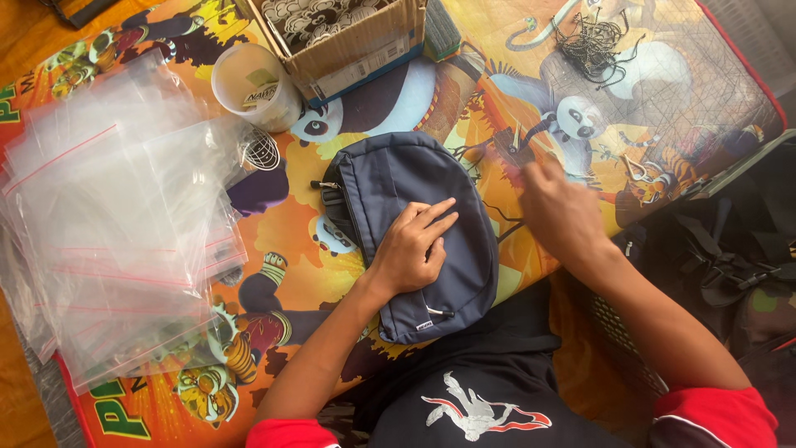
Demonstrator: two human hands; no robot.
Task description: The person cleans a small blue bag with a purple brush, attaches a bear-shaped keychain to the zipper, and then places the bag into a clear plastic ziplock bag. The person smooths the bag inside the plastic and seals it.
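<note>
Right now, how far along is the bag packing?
Early. Done: nothing looks bagged; the zip bags lie flat in a stack. In hand: the left hand presses the grey pouch; the blurred right hand is at a tag. Left: the pouch is still unbagged.

Worktop layout: left side blocked by a spread stack of clear zip bags. Top edge taken by a white tub and cardboard box, just beside each other. Grey pouch fills the centre under the left hand. Tangle of black cords at top right. Open lane: right of the pouch, around the blurred right hand, out to the red edge.
</note>
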